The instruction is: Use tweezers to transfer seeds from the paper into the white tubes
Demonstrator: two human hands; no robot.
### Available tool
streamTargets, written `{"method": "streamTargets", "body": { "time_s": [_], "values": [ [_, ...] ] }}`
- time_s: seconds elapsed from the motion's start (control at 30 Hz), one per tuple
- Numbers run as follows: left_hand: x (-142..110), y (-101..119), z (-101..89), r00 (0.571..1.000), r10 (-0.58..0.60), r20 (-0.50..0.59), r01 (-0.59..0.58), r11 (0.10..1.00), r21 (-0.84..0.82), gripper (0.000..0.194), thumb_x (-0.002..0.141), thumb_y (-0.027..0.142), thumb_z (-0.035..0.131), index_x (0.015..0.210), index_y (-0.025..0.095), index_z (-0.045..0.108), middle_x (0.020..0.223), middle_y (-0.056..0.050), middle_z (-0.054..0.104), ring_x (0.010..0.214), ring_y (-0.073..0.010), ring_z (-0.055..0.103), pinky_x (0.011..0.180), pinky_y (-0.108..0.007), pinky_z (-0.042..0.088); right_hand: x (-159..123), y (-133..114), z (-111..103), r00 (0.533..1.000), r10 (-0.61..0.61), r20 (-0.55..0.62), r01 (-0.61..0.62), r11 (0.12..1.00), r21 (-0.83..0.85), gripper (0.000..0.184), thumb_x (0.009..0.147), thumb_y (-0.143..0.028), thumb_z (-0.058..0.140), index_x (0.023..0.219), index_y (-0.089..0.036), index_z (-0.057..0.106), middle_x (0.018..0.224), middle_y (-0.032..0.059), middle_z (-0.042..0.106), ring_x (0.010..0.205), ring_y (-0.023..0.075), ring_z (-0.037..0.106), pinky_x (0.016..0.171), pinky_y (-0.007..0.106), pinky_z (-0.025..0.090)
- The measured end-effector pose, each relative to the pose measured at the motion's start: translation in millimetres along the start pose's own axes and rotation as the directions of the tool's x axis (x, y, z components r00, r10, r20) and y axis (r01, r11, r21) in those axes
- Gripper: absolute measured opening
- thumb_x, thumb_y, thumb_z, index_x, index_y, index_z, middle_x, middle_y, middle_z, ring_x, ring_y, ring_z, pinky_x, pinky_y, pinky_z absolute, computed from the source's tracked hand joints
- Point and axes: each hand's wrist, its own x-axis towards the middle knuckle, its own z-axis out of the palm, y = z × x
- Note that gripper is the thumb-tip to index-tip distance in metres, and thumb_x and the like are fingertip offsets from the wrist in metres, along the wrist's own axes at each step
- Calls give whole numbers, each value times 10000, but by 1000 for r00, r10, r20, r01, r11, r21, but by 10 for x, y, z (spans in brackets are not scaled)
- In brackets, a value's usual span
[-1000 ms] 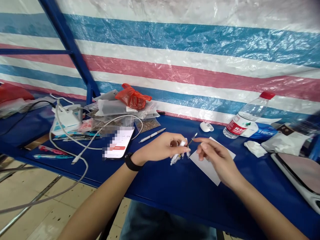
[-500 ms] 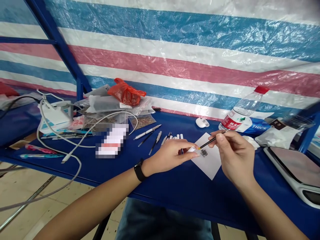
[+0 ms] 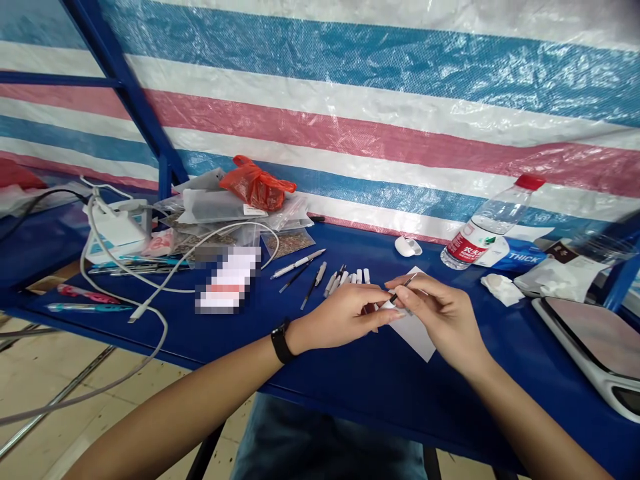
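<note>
Two hands meet over a pen barrel and a dark refill

The left hand (image 3: 340, 317) reaches in from the left, with a black band (image 3: 281, 343) at its wrist; its thumb and fingers are pinched narrow on a small white barrel (image 3: 387, 305), mostly hidden by the fingers; the right hand (image 3: 445, 310) pinches a thin dark refill (image 3: 403, 288), which slants from far right to near left, its near end at the barrel; whether that end sits inside the barrel or only touches it, I cannot tell. Both pieces are above the middle of the bench (image 3: 320, 370), over the left edge of a white paper (image 3: 419, 339) that lies partly under the right hand.

Just beyond the left hand lies a row of short white pieces (image 3: 367, 275); to their left lie loose refills (image 3: 308, 293) and a white pen (image 3: 299, 264); farther left is a phone (image 3: 230, 280), its picture blurred into blocks, with a pale cable (image 3: 161, 287) looping past it; behind the phone are clear bags (image 3: 287, 243) and a red plastic bag (image 3: 257, 185).

On the far side, right of the white pieces, sits a small white case (image 3: 408, 247); to its right a bottle (image 3: 467, 249) with a red cap leans in view, beside a blue packet (image 3: 523, 255); nearer are a crumpled tissue (image 3: 501, 289) and, at the right edge, a scale (image 3: 590, 333).
</note>
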Motion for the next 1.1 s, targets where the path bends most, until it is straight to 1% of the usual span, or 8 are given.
{"method": "streamTargets", "body": {
  "time_s": [0.1,0.2,0.37,0.6,0.73,0.87,1.0,1.1],
  "values": [
    [3,24,-117,993,-38,-113,31,998,-62,244,1001,380,572,935,166,670,732,-1,649,640,-131,650,584,-217,451,51,74,-113,999,43,-21,-44,995,-84,332,917,-529,694,1123,-279,764,997,57,768,799,203,712,679,327,598],
    [7,53,-314,943,-63,-326,46,997,-61,285,1009,413,535,1091,170,658,764,-5,642,616,-129,641,567,-226,468,107,164,-187,996,73,-57,-85,964,-252,342,942,-543,621,1007,-242,768,912,65,761,734,206,691,640,330,565],
    [20,24,-536,811,-42,-584,24,999,-39,252,1012,394,513,1001,174,634,667,38,502,509,-81,428,492,-212,349,217,205,-44,984,118,132,-26,832,-554,217,906,-392,596,923,-236,746,803,47,743,623,197,653,614,334,521],
    [49,-15,-533,796,-120,-593,26,986,-165,284,1018,428,486,902,188,583,600,57,410,474,-80,321,428,-204,237,489,47,319,872,233,430,148,713,-685,240,865,-253,678,1099,-249,731,926,43,706,748,208,672,679,318,477],
    [42,-25,-566,798,-135,-587,26,981,-190,316,1011,458,502,865,190,583,579,58,395,474,-81,322,429,-207,222,639,86,462,760,243,603,210,786,-581,181,823,-202,760,1002,-231,750,866,29,679,787,209,664,720,306,469],
    [34,-28,-619,772,-165,-614,48,978,-202,314,1020,449,496,864,191,584,581,57,405,470,-80,310,429,-216,206,771,217,501,712,197,674,206,859,-469,27,837,-209,754,851,-218,732,812,12,643,682,167,618,650,279,449],
    [35,-27,-649,764,-193,-616,68,973,-220,324,1020,467,497,865,193,573,578,69,403,454,-70,285,435,-215,209,861,230,456,725,60,686,307,864,-399,79,880,-294,703,835,-230,716,854,36,633,726,186,619,649,299,457],
    [35,-31,-624,803,-214,-556,70,961,-268,311,1023,449,493,869,190,568,567,75,403,443,-61,272,437,-203,209,866,114,362,813,-14,582,232,925,-302,212,913,-439,672,878,-231,695,890,51,674,740,195,627,675,328,485]
  ]
}}
